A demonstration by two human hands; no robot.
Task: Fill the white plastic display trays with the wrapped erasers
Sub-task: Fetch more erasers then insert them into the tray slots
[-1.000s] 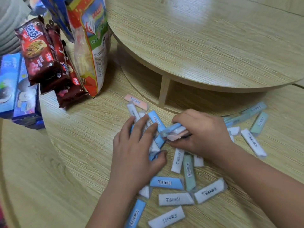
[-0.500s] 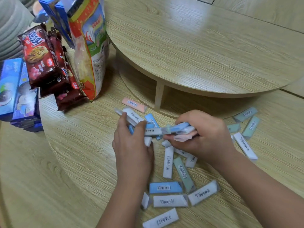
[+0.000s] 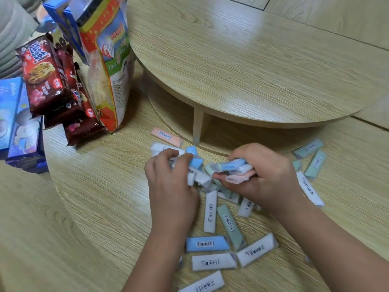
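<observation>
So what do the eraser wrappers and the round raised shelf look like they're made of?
Eraser wrappers: apparently thin clear plastic film, glossy, with crimped translucent ends and barcode labels. Round raised shelf: light wood-grain surface, probably laminate or veneer, satin with a soft window glare; which one cannot be told.

The left hand (image 3: 170,186) hides the erasers under it; the bottom edge crops one white eraser (image 3: 202,283)

Wooden shelf (image 3: 88,199) bears scattered wrapped erasers (image 3: 207,243) and, seemingly, snack packs (image 3: 48,81).
</observation>
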